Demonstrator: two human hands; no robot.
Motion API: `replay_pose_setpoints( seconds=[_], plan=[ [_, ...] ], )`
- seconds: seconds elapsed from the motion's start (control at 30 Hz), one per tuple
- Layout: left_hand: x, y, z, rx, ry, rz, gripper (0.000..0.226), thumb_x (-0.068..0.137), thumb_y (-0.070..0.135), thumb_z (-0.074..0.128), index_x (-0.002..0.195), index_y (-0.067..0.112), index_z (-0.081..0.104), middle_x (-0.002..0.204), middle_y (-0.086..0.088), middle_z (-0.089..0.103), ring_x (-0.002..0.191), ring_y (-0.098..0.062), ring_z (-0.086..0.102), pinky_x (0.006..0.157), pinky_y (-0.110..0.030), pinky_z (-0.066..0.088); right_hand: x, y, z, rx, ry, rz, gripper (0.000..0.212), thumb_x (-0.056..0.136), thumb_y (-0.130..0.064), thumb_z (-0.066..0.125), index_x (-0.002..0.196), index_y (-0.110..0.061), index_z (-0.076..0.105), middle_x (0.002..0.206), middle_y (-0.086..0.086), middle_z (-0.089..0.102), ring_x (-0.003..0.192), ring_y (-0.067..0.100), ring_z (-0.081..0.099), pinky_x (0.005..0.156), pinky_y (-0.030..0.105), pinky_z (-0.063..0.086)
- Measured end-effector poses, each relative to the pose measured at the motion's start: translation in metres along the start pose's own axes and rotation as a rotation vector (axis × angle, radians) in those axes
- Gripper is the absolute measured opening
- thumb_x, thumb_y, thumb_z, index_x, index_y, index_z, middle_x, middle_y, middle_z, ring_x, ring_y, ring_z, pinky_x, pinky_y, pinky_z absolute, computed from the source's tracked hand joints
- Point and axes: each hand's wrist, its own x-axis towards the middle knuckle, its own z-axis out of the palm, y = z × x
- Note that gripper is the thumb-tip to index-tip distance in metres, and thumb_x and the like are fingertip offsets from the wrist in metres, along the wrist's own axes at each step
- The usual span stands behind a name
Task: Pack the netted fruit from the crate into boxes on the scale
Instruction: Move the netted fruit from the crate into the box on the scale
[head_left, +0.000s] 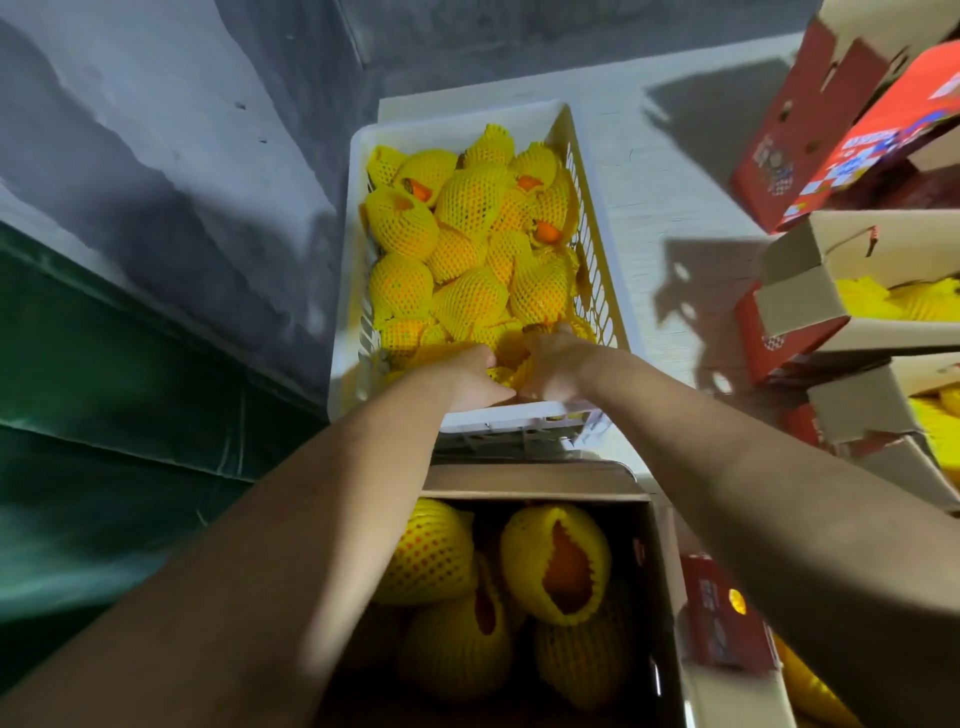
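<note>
A white slatted crate (597, 249) holds several orange fruits in yellow foam netting (470, 202). Both my arms reach into its near end. My left hand (475, 379) and my right hand (558, 366) are close together, fingers curled around one netted fruit (509, 358) between them. Below the crate, an open cardboard box (530, 486) holds several netted fruits (553, 561). My arms hide part of this box, and the scale under it is not visible.
Open red and brown cartons (810, 291), some with netted fruit inside, are stacked at the right. A grey wall (182, 130) and a dark green surface (104, 415) lie to the left. A white tabletop (665, 171) runs beside the crate.
</note>
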Motion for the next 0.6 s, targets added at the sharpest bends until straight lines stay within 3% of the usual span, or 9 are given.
replay_pose_setpoints(
  seconds=[0.1,0.2,0.37,0.47,0.6],
  plan=[
    [0.001,0.003,-0.001,0.034,-0.065,-0.033,0.079,0.093,0.058,0.070,0.154,0.020,0.037,0.139,-0.013,0.050,0.106,-0.028,0.047,0.086,-0.032,0.035,-0.004,0.003,-0.001,0.057,-0.043,-0.028,0.042,0.094,-0.032,0.071,0.134,-0.037,0.058,0.124,0.007,0.061,0.111,0.029,0.060,0.087,0.038,0.052],
    [0.006,0.004,0.001,0.026,-0.045,-0.055,0.079,0.091,0.055,0.073,0.151,0.018,0.036,0.120,-0.010,0.049,0.105,-0.031,0.049,0.089,-0.037,0.042,-0.003,0.004,0.000,0.082,-0.048,-0.007,0.047,0.092,-0.035,0.073,0.138,-0.035,0.061,0.123,0.006,0.065,0.111,0.029,0.062,0.097,0.041,0.054],
    [0.001,0.003,-0.001,-0.011,0.038,-0.048,0.086,0.086,0.059,0.074,0.153,0.017,0.040,0.148,-0.013,0.052,0.126,-0.034,0.055,0.107,-0.043,0.048,0.000,0.010,0.003,0.186,0.106,-0.039,0.051,0.087,-0.032,0.077,0.135,-0.038,0.062,0.117,0.003,0.061,0.104,0.025,0.059,0.073,0.029,0.047],
    [-0.020,0.010,-0.017,-0.172,0.129,0.006,0.082,0.083,0.042,0.079,0.152,0.017,0.043,0.147,-0.011,0.052,0.127,-0.032,0.053,0.096,-0.036,0.048,-0.004,0.013,-0.004,0.264,0.252,-0.085,0.061,0.080,-0.036,0.084,0.137,-0.030,0.061,0.118,0.003,0.063,0.109,0.026,0.061,0.083,0.031,0.047],
    [-0.070,0.019,-0.056,-0.528,0.339,0.138,0.058,0.085,0.033,0.081,0.136,0.026,0.054,0.106,0.001,0.062,0.100,-0.018,0.059,0.069,-0.028,0.044,-0.031,-0.001,-0.029,0.693,0.428,-0.184,0.050,0.082,-0.035,0.086,0.125,-0.019,0.064,0.108,0.008,0.068,0.095,0.024,0.064,0.079,0.038,0.052]
  ],
)
